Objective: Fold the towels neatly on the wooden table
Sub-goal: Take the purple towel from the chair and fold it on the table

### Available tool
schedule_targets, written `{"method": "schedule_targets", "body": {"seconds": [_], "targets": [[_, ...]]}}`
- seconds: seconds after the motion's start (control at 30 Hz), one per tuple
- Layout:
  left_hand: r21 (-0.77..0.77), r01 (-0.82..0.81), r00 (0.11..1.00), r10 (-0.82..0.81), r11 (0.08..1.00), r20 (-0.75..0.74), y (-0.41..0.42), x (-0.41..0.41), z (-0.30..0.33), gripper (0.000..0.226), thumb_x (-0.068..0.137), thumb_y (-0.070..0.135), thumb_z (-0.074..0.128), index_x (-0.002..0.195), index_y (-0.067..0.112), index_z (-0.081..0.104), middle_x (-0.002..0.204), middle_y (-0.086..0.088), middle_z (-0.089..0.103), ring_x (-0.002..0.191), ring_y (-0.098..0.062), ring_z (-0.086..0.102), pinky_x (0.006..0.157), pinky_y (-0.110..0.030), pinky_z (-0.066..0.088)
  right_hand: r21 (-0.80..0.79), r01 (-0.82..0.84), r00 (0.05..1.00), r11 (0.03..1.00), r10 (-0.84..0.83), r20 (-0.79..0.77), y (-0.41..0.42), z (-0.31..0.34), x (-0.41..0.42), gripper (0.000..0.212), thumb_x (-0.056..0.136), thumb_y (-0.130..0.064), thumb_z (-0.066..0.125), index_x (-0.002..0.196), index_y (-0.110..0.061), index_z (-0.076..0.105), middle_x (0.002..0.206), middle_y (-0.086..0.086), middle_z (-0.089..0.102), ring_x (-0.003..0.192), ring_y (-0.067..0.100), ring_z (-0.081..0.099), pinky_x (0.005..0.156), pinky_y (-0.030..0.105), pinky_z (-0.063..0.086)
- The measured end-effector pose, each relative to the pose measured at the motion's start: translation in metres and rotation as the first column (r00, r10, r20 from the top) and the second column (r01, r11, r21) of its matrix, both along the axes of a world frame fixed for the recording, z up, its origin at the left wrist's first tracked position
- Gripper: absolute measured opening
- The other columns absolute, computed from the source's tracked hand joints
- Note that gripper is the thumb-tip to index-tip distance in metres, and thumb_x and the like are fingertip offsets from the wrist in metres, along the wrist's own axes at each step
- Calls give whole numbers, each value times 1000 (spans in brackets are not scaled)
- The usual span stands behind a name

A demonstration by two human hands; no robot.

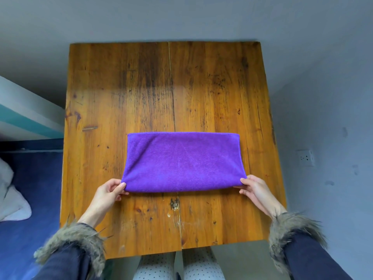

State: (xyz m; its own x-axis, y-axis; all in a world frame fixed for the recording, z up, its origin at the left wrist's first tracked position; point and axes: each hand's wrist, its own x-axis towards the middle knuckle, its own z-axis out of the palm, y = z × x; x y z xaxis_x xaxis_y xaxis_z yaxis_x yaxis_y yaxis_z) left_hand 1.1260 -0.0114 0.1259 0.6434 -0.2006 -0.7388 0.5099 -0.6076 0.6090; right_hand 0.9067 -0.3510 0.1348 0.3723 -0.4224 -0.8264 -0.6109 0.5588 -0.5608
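A purple towel point(182, 161) lies folded in half as a wide rectangle on the near middle of the wooden table point(141, 87), its folded edge toward me. My left hand point(110, 191) pinches the towel's near left corner between thumb and fingers. My right hand point(255, 187) pinches the near right corner the same way. Both corners rest at or just above the table top. The towel's far edge lies flat and straight.
A bed with a blue cover point(30, 178) and a white pillow point(10, 190) stands to the left of the table. A grey wall with a socket point(305, 157) runs along the right. My knees point(177, 265) show below the near edge.
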Motion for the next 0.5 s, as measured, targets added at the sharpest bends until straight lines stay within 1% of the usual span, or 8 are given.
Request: {"method": "schedule_targets", "body": {"seconds": [0.03, 0.1, 0.17, 0.27, 0.3, 0.37, 0.43, 0.5], "targets": [[1, 6, 1000, -6, 1000, 5, 1, -1, 1, 9, 93, 6, 51, 87, 6, 58, 72, -9, 62, 52, 3, 57, 49, -11, 41, -8, 11, 1000, 1000, -11, -2, 0, -2, -1, 17, 92, 0, 45, 78, -6, 52, 91, 9, 64, 82, 19, 60, 57, 21, 45], [5, 9, 1000, -9, 1000, 19, 1, -4, 1, 8, 93, 7, 52, 88, 7, 58, 70, -6, 60, 56, -3, 53, 53, -16, 38, -35, -6, 1000, 999, 6, -13, 0, -4, -3, 17, 92, -1, 46, 78, -7, 52, 92, 10, 62, 82, 18, 57, 55, 21, 44], [5, -9, 1000, 9, 1000, 23, 1, -6, 1, 6, 91, 7, 55, 87, 10, 59, 70, -2, 60, 61, -8, 49, 54, -16, 37, -103, -117, 992, 988, 111, -62, 0, -5, -2, 15, 93, -5, 48, 79, -8, 53, 90, 10, 61, 79, 19, 55, 56, 23, 41], [33, 11, 999, -13, 999, 34, -6, -4, 6, 2, 89, 10, 60, 88, 10, 62, 72, 1, 61, 56, -3, 49, 51, -7, 37, -204, -336, 937, 919, 304, -173, -2, -5, 3, 12, 93, -12, 53, 82, -8, 56, 77, 7, 58, 69, 17, 51, 57, 21, 36], [46, 34, 999, -35, 998, 33, -9, -2, 9, 4, 89, 13, 61, 89, 10, 63, 72, 2, 60, 59, -5, 48, 52, -7, 37, -221, -383, 918, 897, 343, -200, -4, -6, 6, 14, 92, -17, 55, 82, -7, 58, 75, 6, 56, 68, 16, 49, 60, 23, 36], [64, 67, 997, -68, 996, 22, -16, 10, 12, 13, 89, 24, 61, 90, 12, 65, 71, 2, 57, 63, -12, 45, 58, -12, 36, -262, -439, 891, 859, 380, -248, -11, -7, 16, 27, 90, -30, 58, 82, -4, 61, 73, 5, 54, 69, 16, 47, 64, 27, 35], [71, 83, 996, -84, 994, 12, -25, 27, 12, 21, 89, 33, 59, 92, 14, 67, 73, 1, 57, 63, -13, 43, 58, -19, 32, -312, -414, 905, 855, 351, -239, -18, -7, 29, 37, 91, -38, 55, 84, -3, 64, 77, 4, 59, 70, 15, 50, 64, 27, 37], [54, 60, 998, -61, 997, 17, -37, 47, 8, 26, 88, 36, 58, 96, 13, 67, 80, -2, 60, 62, -11, 42, 55, -24, 27, -335, -319, 946, 886, 274, -174, -27, -8, 47, 43, 93, -39, 51, 91, 1, 65, 85, 5, 63, 72, 13, 53, 58, 20, 38]]}}
